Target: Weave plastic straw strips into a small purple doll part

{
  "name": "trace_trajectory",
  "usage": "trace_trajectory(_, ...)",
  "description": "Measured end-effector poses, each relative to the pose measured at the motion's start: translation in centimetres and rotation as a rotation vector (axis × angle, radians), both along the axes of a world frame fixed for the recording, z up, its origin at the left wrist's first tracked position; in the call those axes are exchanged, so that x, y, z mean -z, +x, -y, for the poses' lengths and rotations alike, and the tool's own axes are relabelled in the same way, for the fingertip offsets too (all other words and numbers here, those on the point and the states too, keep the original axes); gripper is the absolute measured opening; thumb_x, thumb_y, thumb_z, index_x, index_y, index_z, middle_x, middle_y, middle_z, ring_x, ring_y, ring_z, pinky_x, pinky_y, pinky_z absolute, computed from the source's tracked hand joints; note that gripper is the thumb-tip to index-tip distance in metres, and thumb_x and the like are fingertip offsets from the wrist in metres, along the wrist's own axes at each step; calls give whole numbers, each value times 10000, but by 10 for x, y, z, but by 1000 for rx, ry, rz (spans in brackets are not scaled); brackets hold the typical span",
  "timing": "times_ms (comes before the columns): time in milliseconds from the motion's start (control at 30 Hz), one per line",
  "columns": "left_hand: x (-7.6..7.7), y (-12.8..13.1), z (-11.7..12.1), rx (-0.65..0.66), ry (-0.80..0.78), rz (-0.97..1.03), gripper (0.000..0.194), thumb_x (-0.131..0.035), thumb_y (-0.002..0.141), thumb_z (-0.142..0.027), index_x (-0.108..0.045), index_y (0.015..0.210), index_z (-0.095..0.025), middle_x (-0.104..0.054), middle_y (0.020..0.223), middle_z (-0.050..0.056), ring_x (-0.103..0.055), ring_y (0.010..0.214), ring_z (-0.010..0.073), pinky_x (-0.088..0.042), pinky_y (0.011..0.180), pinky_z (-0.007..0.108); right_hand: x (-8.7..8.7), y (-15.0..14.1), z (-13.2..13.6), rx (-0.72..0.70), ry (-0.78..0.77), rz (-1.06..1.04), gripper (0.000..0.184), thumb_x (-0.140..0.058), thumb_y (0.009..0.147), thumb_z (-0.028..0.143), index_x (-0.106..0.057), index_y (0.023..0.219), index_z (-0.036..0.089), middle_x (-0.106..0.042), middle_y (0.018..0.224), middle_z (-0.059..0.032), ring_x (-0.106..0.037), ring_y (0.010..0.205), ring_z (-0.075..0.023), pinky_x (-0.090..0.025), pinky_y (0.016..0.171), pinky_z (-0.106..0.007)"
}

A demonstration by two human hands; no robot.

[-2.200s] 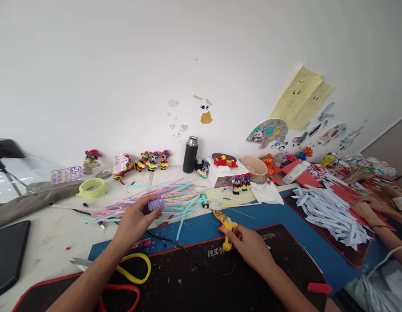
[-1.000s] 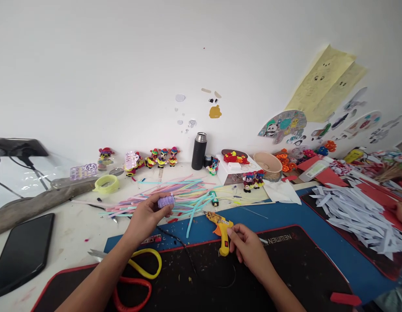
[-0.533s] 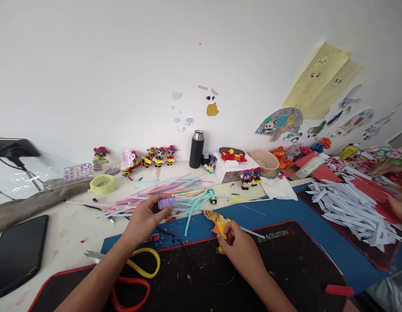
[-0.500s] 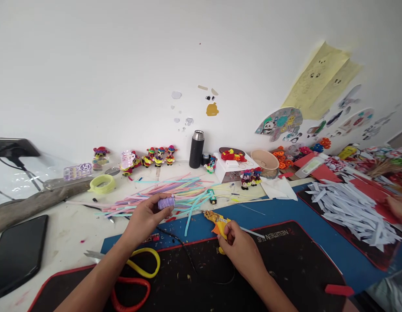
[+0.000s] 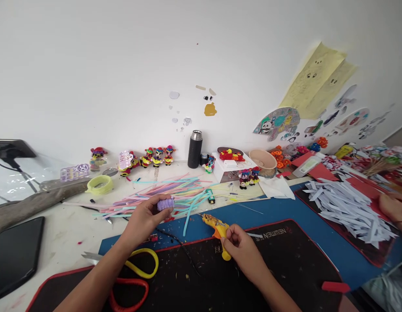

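Observation:
My left hand (image 5: 151,213) pinches a small lilac ribbed roll (image 5: 165,203), which looks like coiled pipe cleaner, between thumb and fingers above the table. My right hand (image 5: 240,242) is closed at the rear of a yellow hot glue gun (image 5: 217,227), whose nozzle points left toward the roll. A clear glue stick (image 5: 254,235) sticks out to the right behind that hand. Pastel pipe cleaners (image 5: 161,190) lie in a loose pile behind both hands. Scissors (image 5: 140,271) with one yellow and one red handle lie by my left forearm, which covers part of them.
A black mat (image 5: 272,268) lies in front. Along the wall stand small pipe-cleaner figures (image 5: 159,157), a black flask (image 5: 195,151) and a beige bowl (image 5: 262,160). White paper strips (image 5: 347,212) are heaped at right, near another person's hand (image 5: 392,208). A black tablet (image 5: 17,253) lies left.
My right hand has shifted slightly right along the glue gun, and the gun's yellow handle shows more. My left hand still holds the roll. The view has moved a little.

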State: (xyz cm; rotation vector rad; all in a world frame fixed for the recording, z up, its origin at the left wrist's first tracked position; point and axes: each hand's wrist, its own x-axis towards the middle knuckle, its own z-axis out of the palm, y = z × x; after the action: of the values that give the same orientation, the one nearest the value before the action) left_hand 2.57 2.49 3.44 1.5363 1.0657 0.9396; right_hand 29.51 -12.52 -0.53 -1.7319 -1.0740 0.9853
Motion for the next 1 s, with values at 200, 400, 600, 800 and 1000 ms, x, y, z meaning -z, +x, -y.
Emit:
trace_trajectory(200, -1, -2, 0, 14, 20, -41, 472, -767, 735, -515, -711, 1064, -181, -751, 802, 37, -703, 703, 229, -579, 669, 327, 4, 1, 2, -6, -16, -7, 275, -713, 782, 397, -492, 797, 234, -499, 673, 55, -478, 603, -133, -391, 567, -240)
trace_trajectory(400, -2, -1, 1, 25, 68, -35, 427, -768, 744, -496, -726, 1047, -198, -769, 874, 49, -730, 742, 248, -582, 656, 329, 2, 0, 6, -6, -194, -96, 312, -668, 795, 473, -469, 885, 250, -496, 630, 106, -312, 345, -57, -226, 343, -209)
trace_trajectory(600, 0, -5, 3, 53, 72, -53, 423, -731, 789, -479, -718, 1105, -198, -770, 900, 48, -735, 713, 236, -588, 662, 330, -12, 3, 11, 0, -282, -178, 403, -698, 785, 552, -494, 932, 237, -545, 634, 103, -355, 310, -42, -157, 294, -177)
trace_trajectory(800, 7, -6, 0, 78, 149, -100, 399, -720, 818, -475, -730, 1117, -211, -782, 958, 59, -736, 781, 248, -578, 711, 334, -14, 4, 18, -94, -358, -103, 499, -643, 831, 690, -556, 955, 215, -568, 581, 74, -342, 304, -58, -163, 307, -195)
trace_trajectory(1000, 8, -6, 0, 116, 176, -145, 399, -690, 845, -485, -729, 1141, -220, -784, 968, 58, -730, 804, 257, -571, 737, 343, -11, -4, 12, -110, -303, 352, 409, -648, 892, 619, -593, 867, 214, -607, 602, 23, -501, 445, -124, -269, 450, -240)
